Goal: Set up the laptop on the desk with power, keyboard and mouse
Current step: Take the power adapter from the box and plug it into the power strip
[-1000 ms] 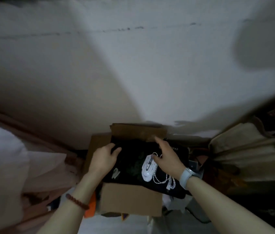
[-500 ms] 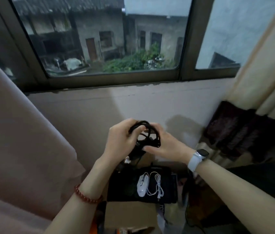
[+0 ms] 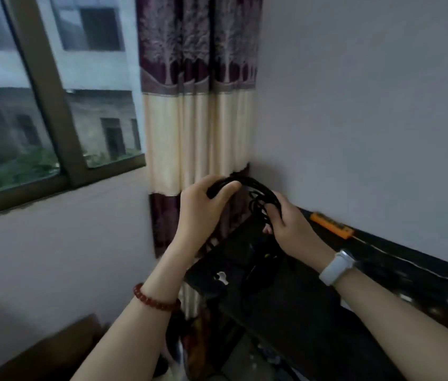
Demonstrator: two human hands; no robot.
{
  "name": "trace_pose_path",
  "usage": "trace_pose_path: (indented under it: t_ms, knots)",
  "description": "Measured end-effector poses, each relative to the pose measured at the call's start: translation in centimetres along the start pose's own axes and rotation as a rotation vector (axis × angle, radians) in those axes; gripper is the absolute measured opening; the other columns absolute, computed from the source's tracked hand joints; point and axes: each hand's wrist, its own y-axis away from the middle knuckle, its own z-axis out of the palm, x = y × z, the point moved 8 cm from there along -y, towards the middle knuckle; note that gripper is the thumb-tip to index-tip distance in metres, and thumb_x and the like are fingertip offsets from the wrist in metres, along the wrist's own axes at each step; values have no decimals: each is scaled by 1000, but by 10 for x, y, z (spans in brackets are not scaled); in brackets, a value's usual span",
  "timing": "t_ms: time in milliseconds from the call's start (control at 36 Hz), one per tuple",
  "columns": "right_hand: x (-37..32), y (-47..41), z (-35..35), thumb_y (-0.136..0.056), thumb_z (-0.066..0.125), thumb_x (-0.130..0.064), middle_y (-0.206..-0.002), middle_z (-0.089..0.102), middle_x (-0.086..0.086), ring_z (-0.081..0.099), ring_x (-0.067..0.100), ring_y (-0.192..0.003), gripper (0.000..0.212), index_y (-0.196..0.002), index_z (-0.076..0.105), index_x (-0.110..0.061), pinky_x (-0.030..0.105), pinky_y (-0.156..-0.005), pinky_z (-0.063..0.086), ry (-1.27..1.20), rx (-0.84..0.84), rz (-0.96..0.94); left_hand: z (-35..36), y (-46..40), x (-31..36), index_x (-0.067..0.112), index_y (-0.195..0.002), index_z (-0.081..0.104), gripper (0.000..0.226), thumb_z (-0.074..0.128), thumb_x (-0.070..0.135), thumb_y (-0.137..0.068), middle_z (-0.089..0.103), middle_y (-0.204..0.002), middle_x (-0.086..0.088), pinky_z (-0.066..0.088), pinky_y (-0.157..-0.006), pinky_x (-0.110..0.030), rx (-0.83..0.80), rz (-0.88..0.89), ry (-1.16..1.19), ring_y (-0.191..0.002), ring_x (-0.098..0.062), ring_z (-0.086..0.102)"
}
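A window (image 3: 52,105) with a dark brown frame is filling the upper left, showing pale and weathered buildings and some greenery outside. Dim grey daylight is coming through it. A curtain (image 3: 198,105), banded in patterned purple and cream, is hanging in the corner between the window wall (image 3: 66,257) and the plain pale right wall (image 3: 368,105). A dark counter (image 3: 313,312) is running along the right wall, blurred. Something brown (image 3: 52,353) is showing at the lower left.
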Motion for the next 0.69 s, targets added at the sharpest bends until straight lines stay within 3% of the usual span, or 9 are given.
trace_pose_path:
  t_ms: [111,167,222,278,389,472,556,611,694]
  knots:
    - [50,45,-130,-98,34,-17,-64,49,-9,55,-7,-51,11,-103,43,-21,9,-55,41,127,277,118,120,9,27,35,-78,60,13,58,27,-88,62,-68,18,41,-60,-7,-175,-29,154,-65,8,55]
    - [73,68,-179,-98,33,-16,-68,48,-11,54,-7,-51,16,-108,46,-13,7,-57,42,141,379,194,174,20,30,25,-79,61,14,53,25,-91,62,-72,5,44,-64,-19,-294,-67,171,-66,1,56]
    - [98,101,-227,-99,32,-17,-70,45,-10,55,7,-62,23,-114,46,-8,21,-70,45,157,457,265,239,37,39,11,-79,61,22,48,21,-94,64,-76,-6,45,-69,-28,-424,-92,165,-72,-11,59]
    - [122,135,-271,-98,32,-17,-74,47,-4,50,15,-77,28,-117,46,-3,32,-75,41,206,502,322,303,58,51,12,-81,60,25,42,20,-96,65,-78,-3,49,-72,-29,-553,-164,226,-74,-14,63]
    - [159,204,-343,-98,34,-17,-86,51,-2,48,16,-82,29,-120,46,-2,24,-73,35,297,572,429,411,103,75,4,-94,53,22,38,18,-98,63,-78,-6,55,-54,-22,-745,-360,446,-59,-9,64]
    - [185,255,-392,-98,35,-16,-82,55,-3,51,18,-79,28,-119,47,-2,27,-70,38,358,602,537,480,141,94,12,-89,55,17,40,19,-97,61,-76,-7,55,-52,-23,-882,-447,500,-58,-10,64]
    - [209,298,-435,-97,37,-15,-103,64,16,58,29,-92,28,-118,49,-2,23,-71,33,464,595,641,538,174,106,9,-93,56,18,41,20,-97,61,-75,-5,54,-52,-22,-1001,-493,511,-57,-5,64]
    - [223,320,-456,-97,37,-15,-115,61,22,56,36,-107,29,-120,49,-2,28,-80,38,531,575,716,568,193,111,9,-91,57,21,41,22,-97,61,-74,-4,54,-50,-20,-1075,-516,509,-58,-3,63]
    - [246,352,-478,-98,36,-18,-120,60,24,54,41,-111,32,-123,47,-3,41,-90,43,583,524,852,612,223,114,12,-84,56,23,41,24,-97,60,-73,-4,51,-46,-21,-1212,-580,506,-56,-8,62]
